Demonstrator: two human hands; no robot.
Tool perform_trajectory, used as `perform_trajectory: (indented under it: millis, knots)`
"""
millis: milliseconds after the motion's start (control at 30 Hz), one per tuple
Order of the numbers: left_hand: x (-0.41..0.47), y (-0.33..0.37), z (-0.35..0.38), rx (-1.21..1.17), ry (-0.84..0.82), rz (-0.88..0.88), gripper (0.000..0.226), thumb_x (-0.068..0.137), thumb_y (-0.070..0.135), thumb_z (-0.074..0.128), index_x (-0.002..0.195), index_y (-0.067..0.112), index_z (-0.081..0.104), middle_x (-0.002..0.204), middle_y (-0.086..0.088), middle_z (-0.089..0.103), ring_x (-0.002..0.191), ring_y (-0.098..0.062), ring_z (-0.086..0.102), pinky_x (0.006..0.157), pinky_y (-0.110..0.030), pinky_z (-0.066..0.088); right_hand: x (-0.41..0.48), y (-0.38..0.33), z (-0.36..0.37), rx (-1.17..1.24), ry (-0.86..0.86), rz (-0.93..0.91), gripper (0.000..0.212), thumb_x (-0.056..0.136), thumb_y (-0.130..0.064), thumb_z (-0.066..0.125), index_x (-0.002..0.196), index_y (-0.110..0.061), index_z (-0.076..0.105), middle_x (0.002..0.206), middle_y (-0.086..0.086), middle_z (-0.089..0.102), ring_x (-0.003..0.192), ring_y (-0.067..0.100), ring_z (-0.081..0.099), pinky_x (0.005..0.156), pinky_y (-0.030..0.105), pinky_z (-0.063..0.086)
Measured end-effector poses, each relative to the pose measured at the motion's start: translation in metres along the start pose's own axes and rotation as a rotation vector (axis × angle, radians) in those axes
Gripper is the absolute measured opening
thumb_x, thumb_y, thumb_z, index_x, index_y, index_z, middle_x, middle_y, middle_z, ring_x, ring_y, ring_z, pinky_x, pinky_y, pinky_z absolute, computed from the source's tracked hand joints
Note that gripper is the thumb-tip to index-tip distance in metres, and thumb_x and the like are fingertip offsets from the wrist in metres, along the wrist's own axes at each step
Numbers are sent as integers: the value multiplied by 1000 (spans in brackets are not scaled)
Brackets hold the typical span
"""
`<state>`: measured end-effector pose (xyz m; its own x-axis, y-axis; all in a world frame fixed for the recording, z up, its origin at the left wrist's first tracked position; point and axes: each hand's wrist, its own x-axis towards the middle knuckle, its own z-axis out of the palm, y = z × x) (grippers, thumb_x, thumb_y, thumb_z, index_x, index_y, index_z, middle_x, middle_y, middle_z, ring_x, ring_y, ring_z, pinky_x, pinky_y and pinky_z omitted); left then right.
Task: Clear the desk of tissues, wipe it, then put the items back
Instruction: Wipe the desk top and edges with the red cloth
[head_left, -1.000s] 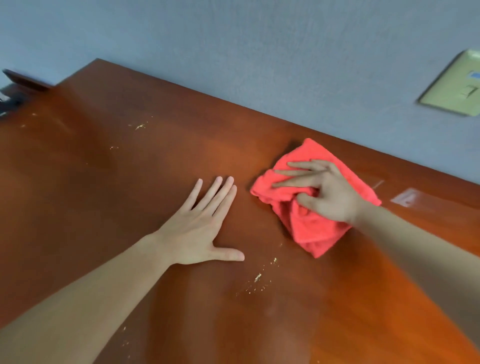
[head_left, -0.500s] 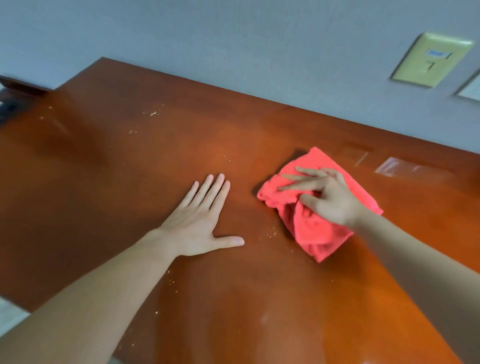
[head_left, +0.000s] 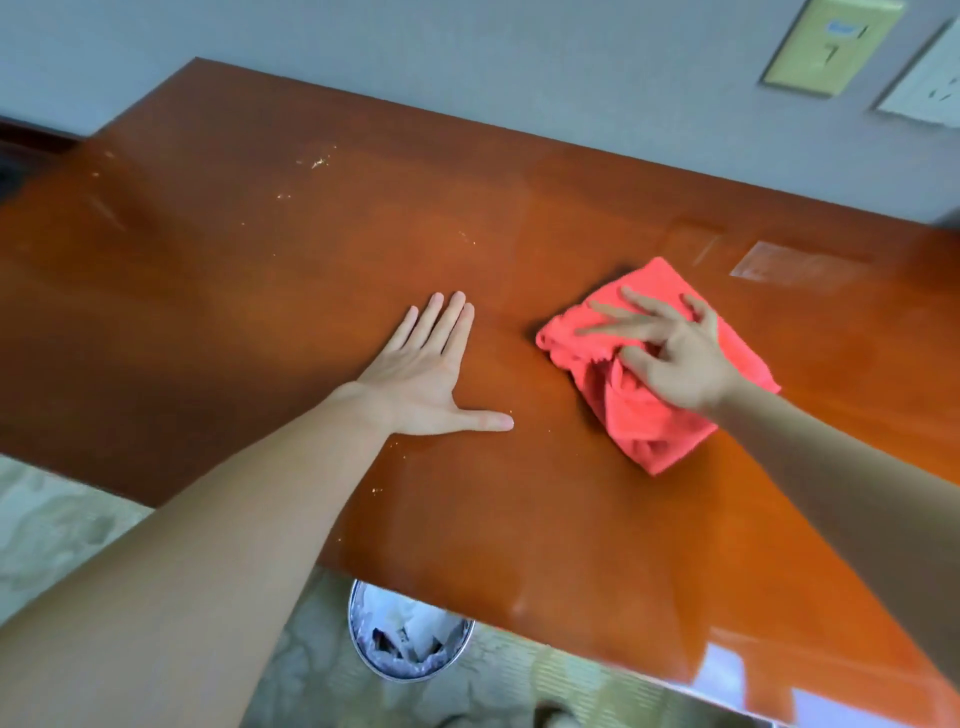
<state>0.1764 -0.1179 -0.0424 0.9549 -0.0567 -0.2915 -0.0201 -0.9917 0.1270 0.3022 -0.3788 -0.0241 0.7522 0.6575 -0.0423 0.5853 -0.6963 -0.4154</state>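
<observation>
A crumpled red cloth (head_left: 649, 415) lies on the glossy brown wooden desk (head_left: 260, 291), right of centre. My right hand (head_left: 670, 353) presses down on the cloth with its fingers spread and straight. My left hand (head_left: 431, 379) lies flat on the bare desk just left of the cloth, palm down, thumb stretched toward it. Pale crumbs (head_left: 317, 162) are scattered at the desk's far left, and a few more sit near its front edge under my left forearm.
A metal waste bin (head_left: 410, 634) with white tissues in a liner stands on the patterned floor under the desk's front edge. On the grey wall at the upper right are a beige switch plate (head_left: 831, 47) and a white socket (head_left: 924, 88).
The view has tilted down and back, so the desk's front edge, the floor and the bin now show. My right hand's fingers have spread out on the cloth. My left hand stays flat.
</observation>
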Motion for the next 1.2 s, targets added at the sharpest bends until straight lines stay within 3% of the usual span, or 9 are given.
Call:
perform_trajectory:
  millis: [67,133,367,600,833,1067,1200]
  knots:
    - [-8,6,2,-20,4,-9,133,64,97,27,153,11,-22,160,-2,-30,146,-19,-29,122,-40,-11,3,-20,7,-35,74,180,49,80,-40,32,118,-63,52,145,-32,38,147,5,18,115,58,-4]
    - [-16,13,6,-42,15,-20,134,63,97,27,153,11,-22,160,-3,-30,146,-19,-29,122,-40,-11,-4,-45,18,-36,87,242,51,81,-43,29,122,-59,53,148,-31,36,147,5,15,115,61,-5]
    - [-54,41,13,-60,-53,-34,142,54,99,27,152,8,-24,158,-5,-33,144,-20,-32,121,-38,-13,-81,-79,42,-14,0,7,48,79,-43,32,115,-59,59,140,-36,42,145,-2,17,116,56,-4]
    - [-113,86,33,-7,-81,-61,146,52,102,26,151,8,-24,158,-5,-33,144,-16,-32,120,-43,-15,-155,-87,50,31,-22,-65,43,82,-41,36,113,-61,59,138,-38,44,143,-6,19,116,55,-3]
    - [-157,119,50,-1,-66,-100,148,54,100,40,153,8,-22,159,-3,-31,146,-14,-28,121,-43,-14,-214,-91,55,42,-63,-124,39,86,-36,43,114,-57,60,138,-38,44,143,-7,18,117,53,-4]
    - [-169,126,54,-19,-56,-108,151,49,95,50,152,11,-23,158,-1,-32,143,-11,-29,121,-34,-10,-237,-92,53,-27,-114,-148,40,87,-36,42,118,-56,58,143,-36,38,145,-5,13,116,55,-4]
    - [-172,114,55,21,-28,-90,144,61,84,63,153,13,-21,160,0,-30,147,-15,-25,121,-36,-12,-231,-100,55,-134,-154,-155,46,88,-44,36,130,-63,43,154,-30,22,149,5,4,114,59,-10]
